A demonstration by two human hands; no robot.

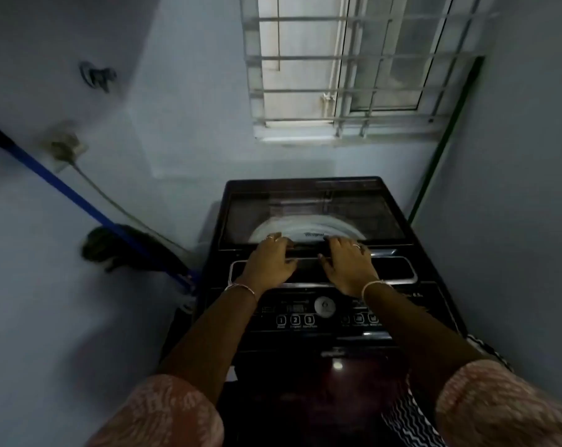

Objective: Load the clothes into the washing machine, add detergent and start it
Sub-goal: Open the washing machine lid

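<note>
Head view: the top-load washing machine (308, 375) stands in a corner below a barred window (337, 69), its glass lid (315, 211) lying over the drum. The left hand (268, 264) and right hand (349, 267) sit side by side at the lid's front edge, just behind the control panel (324, 309). Each grip is closed on that edge, fingers curled over it. A black-and-white striped cloth (405, 421) lies beside the machine, lower right.
</note>
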